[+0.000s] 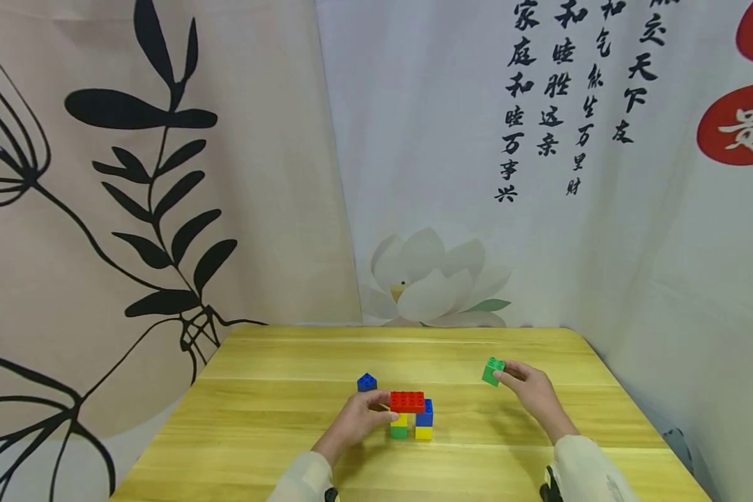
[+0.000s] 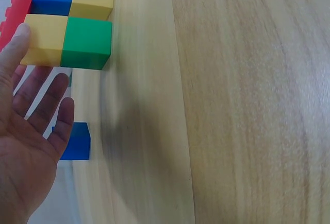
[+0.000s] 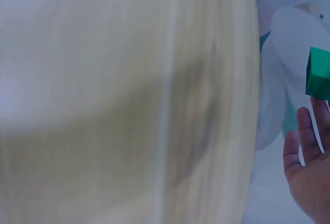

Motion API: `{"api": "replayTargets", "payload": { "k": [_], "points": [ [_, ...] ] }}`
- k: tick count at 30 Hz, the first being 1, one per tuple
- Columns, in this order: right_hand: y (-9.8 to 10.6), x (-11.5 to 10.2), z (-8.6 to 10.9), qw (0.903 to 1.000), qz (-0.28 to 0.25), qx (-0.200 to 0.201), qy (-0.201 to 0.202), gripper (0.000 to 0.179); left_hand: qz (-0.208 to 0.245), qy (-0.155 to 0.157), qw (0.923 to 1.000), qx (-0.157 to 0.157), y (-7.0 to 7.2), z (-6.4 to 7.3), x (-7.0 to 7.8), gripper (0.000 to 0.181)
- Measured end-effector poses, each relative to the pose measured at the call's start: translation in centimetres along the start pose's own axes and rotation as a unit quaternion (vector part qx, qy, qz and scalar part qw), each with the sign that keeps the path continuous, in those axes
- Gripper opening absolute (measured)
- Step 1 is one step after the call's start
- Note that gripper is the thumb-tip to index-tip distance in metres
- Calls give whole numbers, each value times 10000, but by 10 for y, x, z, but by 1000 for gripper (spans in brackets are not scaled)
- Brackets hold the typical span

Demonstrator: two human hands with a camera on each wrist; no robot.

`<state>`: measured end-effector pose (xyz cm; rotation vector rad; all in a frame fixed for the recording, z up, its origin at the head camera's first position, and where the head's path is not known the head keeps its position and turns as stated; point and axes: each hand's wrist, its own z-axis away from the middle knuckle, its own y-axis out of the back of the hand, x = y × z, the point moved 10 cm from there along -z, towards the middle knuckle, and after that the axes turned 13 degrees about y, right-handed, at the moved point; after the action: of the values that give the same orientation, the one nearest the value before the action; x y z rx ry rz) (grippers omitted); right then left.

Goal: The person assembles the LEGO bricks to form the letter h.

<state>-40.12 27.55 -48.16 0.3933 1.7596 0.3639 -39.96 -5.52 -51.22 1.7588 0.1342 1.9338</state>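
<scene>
A small arch of toy building bricks stands on the table. Across its top lies a red brick (image 1: 407,401). The left column is a yellow brick (image 2: 45,39) over a green brick (image 2: 86,42); the right one has a blue brick (image 1: 424,413) over another yellow brick (image 1: 423,433). My left hand (image 1: 359,420) grips the arch's upper left, thumb on the upper yellow brick near the red one, other fingers loosely extended. Off to the right, my right hand (image 1: 533,392) holds a separate green brick (image 1: 493,371) above the table, pinched between thumb and fingers.
Behind my left hand, a loose blue brick (image 1: 367,381) sits on the wooden table (image 1: 276,397). A printed curtain (image 1: 276,174) hangs beyond the table's far edge, and more cloth hangs at the right.
</scene>
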Motion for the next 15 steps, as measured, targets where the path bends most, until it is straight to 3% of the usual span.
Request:
{"api": "replayTargets", "payload": {
  "k": [15],
  "points": [
    [-48, -71, -24, 9973, -258, -154, 665, 57, 76, 174, 9998, -75, 0, 0, -4, 32]
  ]
}}
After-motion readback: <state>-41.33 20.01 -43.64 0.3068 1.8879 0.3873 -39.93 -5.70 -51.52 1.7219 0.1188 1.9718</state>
